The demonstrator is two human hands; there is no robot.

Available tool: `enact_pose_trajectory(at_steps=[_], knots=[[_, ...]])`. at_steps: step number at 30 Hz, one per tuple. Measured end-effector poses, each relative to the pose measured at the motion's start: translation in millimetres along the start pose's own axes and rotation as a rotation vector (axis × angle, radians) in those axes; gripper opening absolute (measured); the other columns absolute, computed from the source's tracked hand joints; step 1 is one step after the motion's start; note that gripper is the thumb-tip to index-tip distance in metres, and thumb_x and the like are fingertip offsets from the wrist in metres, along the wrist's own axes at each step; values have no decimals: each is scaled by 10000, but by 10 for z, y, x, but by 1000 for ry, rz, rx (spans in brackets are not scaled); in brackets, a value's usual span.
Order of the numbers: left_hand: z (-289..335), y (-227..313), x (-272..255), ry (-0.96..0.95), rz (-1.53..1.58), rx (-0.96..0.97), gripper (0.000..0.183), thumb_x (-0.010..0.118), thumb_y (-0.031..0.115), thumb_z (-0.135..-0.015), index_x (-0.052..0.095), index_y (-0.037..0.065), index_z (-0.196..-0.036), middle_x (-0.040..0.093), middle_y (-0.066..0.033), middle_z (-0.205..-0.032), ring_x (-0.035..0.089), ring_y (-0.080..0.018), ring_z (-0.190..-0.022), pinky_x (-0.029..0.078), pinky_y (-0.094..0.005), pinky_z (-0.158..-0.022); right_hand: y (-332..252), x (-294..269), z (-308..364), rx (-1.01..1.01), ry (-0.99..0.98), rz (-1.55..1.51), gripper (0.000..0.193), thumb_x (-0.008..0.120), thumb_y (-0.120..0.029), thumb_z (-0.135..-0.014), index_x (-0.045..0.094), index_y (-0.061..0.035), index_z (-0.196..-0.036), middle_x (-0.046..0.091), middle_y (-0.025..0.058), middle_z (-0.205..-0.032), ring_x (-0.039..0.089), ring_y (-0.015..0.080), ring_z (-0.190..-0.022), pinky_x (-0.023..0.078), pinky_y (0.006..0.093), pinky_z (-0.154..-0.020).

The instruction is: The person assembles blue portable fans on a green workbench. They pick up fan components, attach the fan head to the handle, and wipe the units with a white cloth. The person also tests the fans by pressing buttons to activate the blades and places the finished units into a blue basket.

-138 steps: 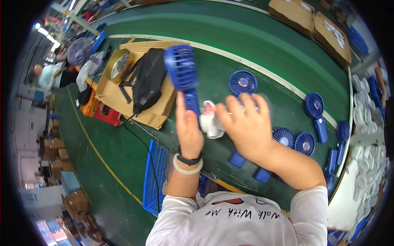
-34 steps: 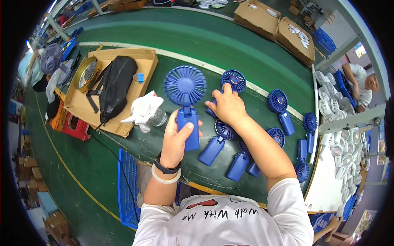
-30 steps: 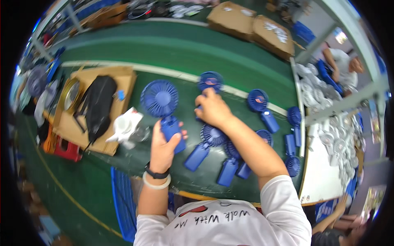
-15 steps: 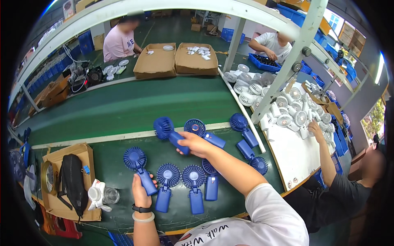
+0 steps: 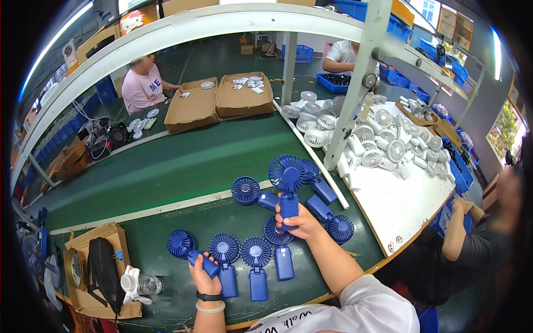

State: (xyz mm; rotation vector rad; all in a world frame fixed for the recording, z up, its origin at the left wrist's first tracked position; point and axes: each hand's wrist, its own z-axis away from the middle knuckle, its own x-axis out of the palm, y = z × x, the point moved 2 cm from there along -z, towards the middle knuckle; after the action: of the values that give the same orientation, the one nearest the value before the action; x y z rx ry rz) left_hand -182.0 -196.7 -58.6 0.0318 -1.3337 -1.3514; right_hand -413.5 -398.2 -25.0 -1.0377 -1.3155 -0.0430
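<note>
Just right of the cardboard tray (image 5: 133,311) on the green desk (image 5: 183,302) stand a clear jar (image 5: 151,284) and a white cloth (image 5: 130,282); a black pouch (image 5: 105,272) and a round gold tin (image 5: 76,269) lie inside the tray. Farther right of the tray, the left hand (image 5: 204,276) is curled around the handle of a tilted blue fan (image 5: 182,244), whose head leans back toward the tray's side; whether that fan touches the desk, I cannot tell. Well to the tray's right and beyond it, the right hand (image 5: 300,223) grips the handle of an upright blue fan (image 5: 287,175), thumb across the front. Other blue fans (image 5: 258,284) lie on the desk, all right of the tray. Farthest right from it, white fans (image 5: 373,145) are heaped on a white board (image 5: 388,216).
</note>
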Motion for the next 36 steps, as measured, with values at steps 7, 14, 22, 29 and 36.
enact_pose_trajectory(at_steps=[7,14,22,29,36], knots=[[155,-208,168,30,-22,106,188,515,131,-904,425,107,-1068,563,-42,-871,559,-142,-726,472,-286,-631,30,55,-15,-58,99,91,698,670,57,-724,348,-127,-1315,528,80,-1067,583,187,-852,522,346,-708],[167,-315,248,52,-58,130,180,529,145,-899,426,108,-1042,575,-49,-876,572,-153,-725,481,-294,-639,-25,113,-231,-20,171,383,597,666,50,-704,408,-85,-1226,559,67,-1057,579,149,-853,503,314,-749],[208,-465,454,-149,-201,51,199,516,185,-923,430,90,-1075,577,-79,-886,590,-162,-701,508,-299,-619,-133,-132,-396,-286,276,881,602,681,-48,-734,421,-1,-1275,590,96,-1105,572,149,-988,450,299,-883],[-63,-163,682,-446,-250,108,472,285,470,-983,433,65,-1174,592,-145,-974,579,-185,-766,488,-315,-698,-116,-159,-375,-237,295,484,456,664,-33,-780,434,-45,-1174,583,117,-1044,600,159,-794,510,313,-719],[45,-159,509,-692,49,-179,513,387,385,-972,292,83,-1375,519,-191,-1177,566,-239,-977,460,-378,-880,-74,-109,-350,-236,225,419,436,652,-158,-817,434,-34,-1174,602,136,-1031,607,172,-754,518,313,-683]])
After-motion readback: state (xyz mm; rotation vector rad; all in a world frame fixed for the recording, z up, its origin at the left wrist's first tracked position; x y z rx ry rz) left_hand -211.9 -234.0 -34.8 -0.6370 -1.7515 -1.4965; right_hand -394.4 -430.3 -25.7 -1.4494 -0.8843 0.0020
